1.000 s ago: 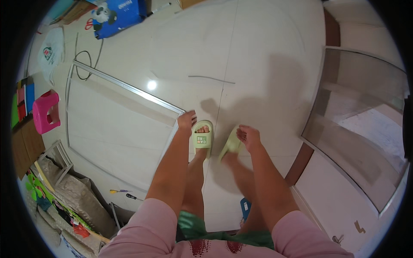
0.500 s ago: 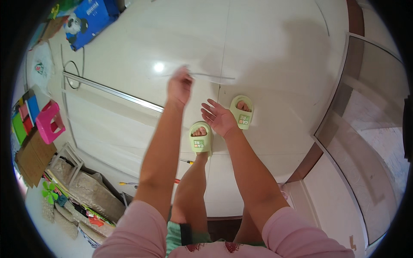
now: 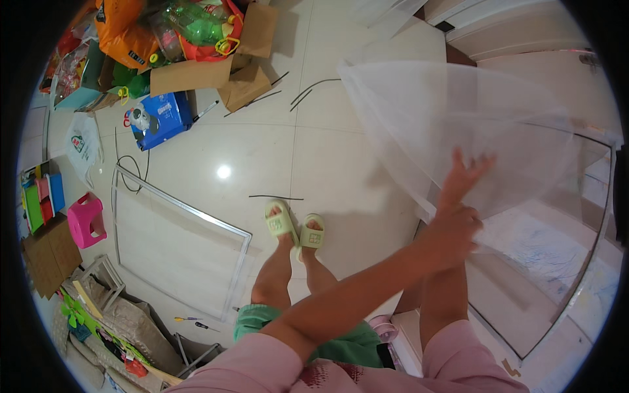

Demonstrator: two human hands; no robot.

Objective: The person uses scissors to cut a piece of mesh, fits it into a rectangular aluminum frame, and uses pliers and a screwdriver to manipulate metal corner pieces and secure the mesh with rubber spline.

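Observation:
A sheer white mesh sheet (image 3: pixel 406 105) billows at the right, spread out above the floor. Both my hands are at its near edge. My right hand (image 3: pixel 464 175) is against the mesh with its fingers spread apart. Crossing over my right wrist is my left hand (image 3: pixel 449 239), its fingers curled; whether they grip the mesh edge is hidden. Under the sheet lies a large metal-edged frame (image 3: pixel 569 304) at the right. On the floor at left rests another silver-edged screen frame (image 3: pixel 190 211).
Short dark strips (image 3: pixel 275 196) lie on the tiles ahead of my green slippers (image 3: pixel 280 223). Boxes and bags of plastic bottles (image 3: pixel 196 29) stand far left, near a blue bag (image 3: pixel 164 121). A pink stool (image 3: pixel 87 219) is at left; screwdrivers (image 3: pixel 190 319) lie near the floor frame.
Both hands have moved from the middle over to the right, where the mesh sheet has come into view. My view has shifted, and my feet are closer together.

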